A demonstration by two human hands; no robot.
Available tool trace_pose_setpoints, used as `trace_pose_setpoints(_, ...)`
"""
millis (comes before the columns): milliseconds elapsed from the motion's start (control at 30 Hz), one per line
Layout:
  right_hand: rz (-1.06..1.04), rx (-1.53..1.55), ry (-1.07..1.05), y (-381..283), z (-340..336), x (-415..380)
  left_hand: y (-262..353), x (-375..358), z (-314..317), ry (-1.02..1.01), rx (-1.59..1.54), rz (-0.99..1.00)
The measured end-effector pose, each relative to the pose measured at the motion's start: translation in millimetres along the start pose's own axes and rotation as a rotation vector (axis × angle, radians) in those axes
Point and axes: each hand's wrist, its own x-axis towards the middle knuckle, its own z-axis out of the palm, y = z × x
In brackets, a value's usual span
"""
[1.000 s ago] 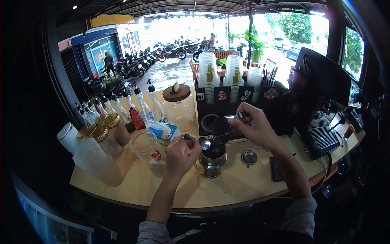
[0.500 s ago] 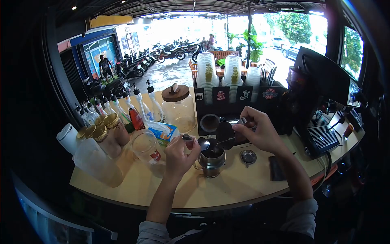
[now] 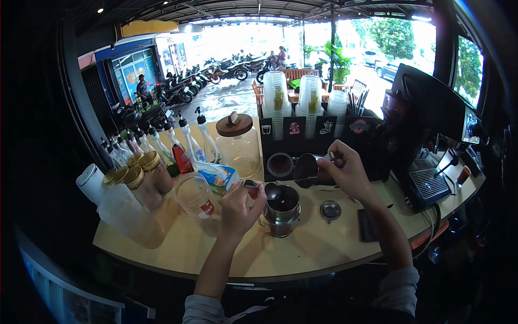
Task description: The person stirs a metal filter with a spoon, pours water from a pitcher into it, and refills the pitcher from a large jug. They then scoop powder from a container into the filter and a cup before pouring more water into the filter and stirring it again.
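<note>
My left hand (image 3: 241, 205) is closed around the handle of a metal spoon (image 3: 273, 190), its bowl over the rim of a metal pot (image 3: 281, 215). Dark contents show inside the pot, and a handle juts from its left side. In my right hand (image 3: 346, 168) is a small metal pitcher (image 3: 306, 171), tilted with its mouth toward me, up and to the right of the pot. A small round metal strainer (image 3: 330, 210) lies on the counter (image 3: 318, 251) right of the pot.
A clear plastic jar (image 3: 192, 195), tissue pack (image 3: 218, 175) and wooden-lidded glass jar (image 3: 238, 148) stand left. Pump bottles (image 3: 182, 156) and gold-lidded jars (image 3: 152, 175) are beyond. Stacked cups (image 3: 276, 102) stand behind; an espresso machine (image 3: 431, 173) is at right.
The pitcher in my right hand has moved slightly right and up, away from the pot. My left hand keeps the spoon at the pot's rim, almost unmoved.
</note>
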Motion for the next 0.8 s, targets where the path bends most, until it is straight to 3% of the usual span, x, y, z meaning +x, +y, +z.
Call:
trace_pose_setpoints(200,0.015,0.245,0.177,80,24,1,1,-1,1,-0.014,0.025,0.036)
trace_pose_setpoints(367,0.337,0.660,0.287,143,63,-18,1,-3,0,-0.075,0.052,0.114)
trace_pose_setpoints(800,0.369,0.705,0.318,186,114,-51,-1,-5,3,-0.170,0.047,0.185)
